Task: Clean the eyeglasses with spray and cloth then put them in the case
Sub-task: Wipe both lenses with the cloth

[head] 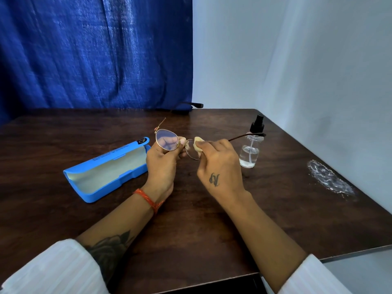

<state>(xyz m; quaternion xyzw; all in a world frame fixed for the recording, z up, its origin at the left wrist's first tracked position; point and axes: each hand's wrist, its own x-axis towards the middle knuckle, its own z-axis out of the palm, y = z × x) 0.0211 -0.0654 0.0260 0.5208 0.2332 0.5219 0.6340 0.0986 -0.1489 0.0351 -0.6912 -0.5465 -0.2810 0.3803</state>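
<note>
Thin gold-framed eyeglasses (167,138) are held above the middle of the table, temples unfolded. My left hand (162,161) grips them at the left lens and bridge. My right hand (218,162) pinches a small pale yellow cloth (198,144) against the right lens. A blue glasses case (106,170) lies open on the table to the left of my hands, pale lining showing. A clear spray bottle (251,148) with a black nozzle stands upright just right of my right hand, behind the right temple.
The dark wooden table (191,219) ends close at the right and front edges. A white smeared patch (329,179) marks its right side. A dark object (191,106) lies at the far edge by the blue curtain (95,52).
</note>
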